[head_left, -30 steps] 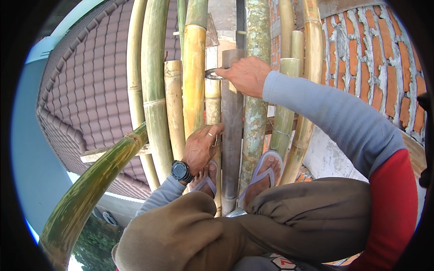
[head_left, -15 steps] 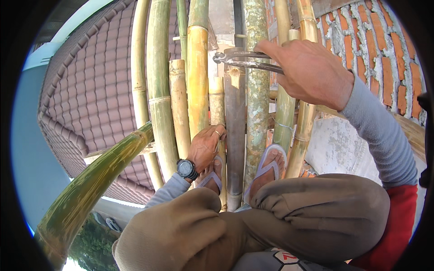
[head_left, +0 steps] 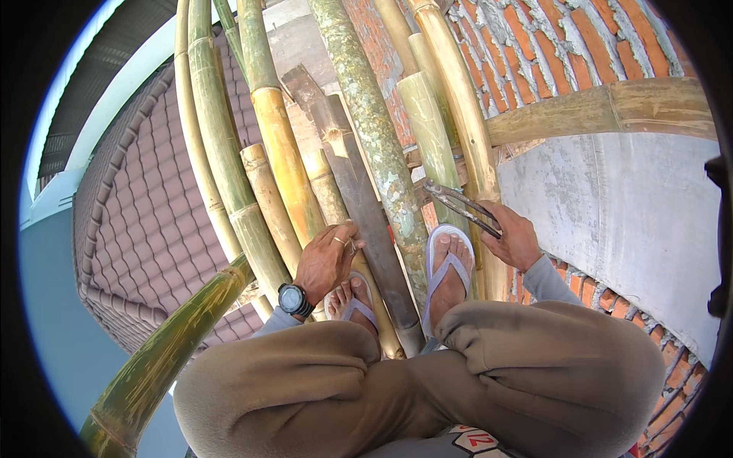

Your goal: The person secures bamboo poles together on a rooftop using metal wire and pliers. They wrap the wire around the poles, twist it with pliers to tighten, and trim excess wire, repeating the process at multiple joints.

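A pair of metal pincers (head_left: 460,208) is gripped by its handles in my right hand (head_left: 513,238), beside my right foot. Its jaws point up and left, over the pale green bamboo pole (head_left: 430,133). My left hand (head_left: 324,258) is closed just above my left foot, its fingertips against a short yellowish bamboo pole (head_left: 328,197) and close to the dark, flat weathered length (head_left: 363,202). Whatever those fingers pinch is hidden or too thin to name. A lichen-spotted pole (head_left: 374,114) runs between my two hands.
Several long bamboo poles (head_left: 221,145) lie side by side under my sandalled feet. A green bamboo pole (head_left: 164,351) slants up at the left. Below are a tiled roof (head_left: 145,191) and a grey sheet (head_left: 611,198). A brick wall (head_left: 565,46) and crosswise bamboo (head_left: 595,111) stand right.
My right hand has come down with the pincers, from high over the poles to beside my right foot. The left hand stays low by the short pole. The view has turned.
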A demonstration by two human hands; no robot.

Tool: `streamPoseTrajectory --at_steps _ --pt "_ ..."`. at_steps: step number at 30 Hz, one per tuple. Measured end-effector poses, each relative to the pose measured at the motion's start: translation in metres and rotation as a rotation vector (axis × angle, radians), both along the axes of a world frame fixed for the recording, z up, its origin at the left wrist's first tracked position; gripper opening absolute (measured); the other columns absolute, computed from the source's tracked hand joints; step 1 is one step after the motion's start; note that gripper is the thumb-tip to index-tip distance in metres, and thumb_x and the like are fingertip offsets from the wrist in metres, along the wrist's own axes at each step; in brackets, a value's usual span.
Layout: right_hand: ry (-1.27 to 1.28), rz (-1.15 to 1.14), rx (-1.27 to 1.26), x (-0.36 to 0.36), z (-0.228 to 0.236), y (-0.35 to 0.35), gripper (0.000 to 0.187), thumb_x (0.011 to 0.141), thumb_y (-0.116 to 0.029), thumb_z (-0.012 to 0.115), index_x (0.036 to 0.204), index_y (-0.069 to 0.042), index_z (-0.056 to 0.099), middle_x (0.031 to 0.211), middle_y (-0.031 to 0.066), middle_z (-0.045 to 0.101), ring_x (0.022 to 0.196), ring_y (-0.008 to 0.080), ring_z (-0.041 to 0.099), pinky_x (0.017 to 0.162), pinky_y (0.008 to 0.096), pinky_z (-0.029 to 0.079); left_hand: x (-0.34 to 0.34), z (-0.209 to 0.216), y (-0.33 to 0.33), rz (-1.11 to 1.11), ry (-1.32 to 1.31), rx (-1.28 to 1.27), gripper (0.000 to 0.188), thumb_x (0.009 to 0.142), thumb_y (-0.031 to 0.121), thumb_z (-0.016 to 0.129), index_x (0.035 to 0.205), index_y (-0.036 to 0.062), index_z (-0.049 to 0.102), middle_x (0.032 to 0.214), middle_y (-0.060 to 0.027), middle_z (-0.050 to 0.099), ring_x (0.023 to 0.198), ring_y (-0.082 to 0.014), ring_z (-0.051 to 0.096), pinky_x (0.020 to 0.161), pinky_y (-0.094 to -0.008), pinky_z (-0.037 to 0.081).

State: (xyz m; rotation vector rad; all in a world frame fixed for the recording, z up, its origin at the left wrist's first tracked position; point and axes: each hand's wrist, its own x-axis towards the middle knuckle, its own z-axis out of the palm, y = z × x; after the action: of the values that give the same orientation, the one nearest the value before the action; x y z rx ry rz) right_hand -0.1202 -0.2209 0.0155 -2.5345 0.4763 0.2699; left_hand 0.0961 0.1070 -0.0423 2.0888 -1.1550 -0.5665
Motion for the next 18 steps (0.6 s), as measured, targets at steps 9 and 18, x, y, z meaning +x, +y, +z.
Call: streamPoseTrajectory --at_steps 9,18 --pt "-0.234 0.306 -0.139 0.046 -0.055 -0.025 0.062 0.091 -0.024 0.074 0.147 -0.021 0.05 0.114 0.0086 0.059 0.1 0.0323 0.066 0.078 0.0445 0.058 -0.002 -0.003 -0.008 0.122 -0.025 -0.103 0.018 0.101 0.01 0.065 0.118 0.0056 0.07 0.1 -0.0175 0.076 0.085 -0.0343 0.075 0.073 -0.0395 0.058" --pt "-0.008 0.347 -0.077 0.077 -0.032 -0.035 0.058 0.091 -0.027 0.074 0.145 -0.022 0.054 0.117 0.0084 0.057 0.101 0.0318 0.064 0.089 0.0465 0.052 -0.002 -0.023 -0.009 0.212 0.131 -0.032 0.018 0.101 0.012 0.065 0.114 0.0023 0.072 0.111 -0.0186 0.076 0.098 -0.0372 0.074 0.083 -0.0406 0.059"
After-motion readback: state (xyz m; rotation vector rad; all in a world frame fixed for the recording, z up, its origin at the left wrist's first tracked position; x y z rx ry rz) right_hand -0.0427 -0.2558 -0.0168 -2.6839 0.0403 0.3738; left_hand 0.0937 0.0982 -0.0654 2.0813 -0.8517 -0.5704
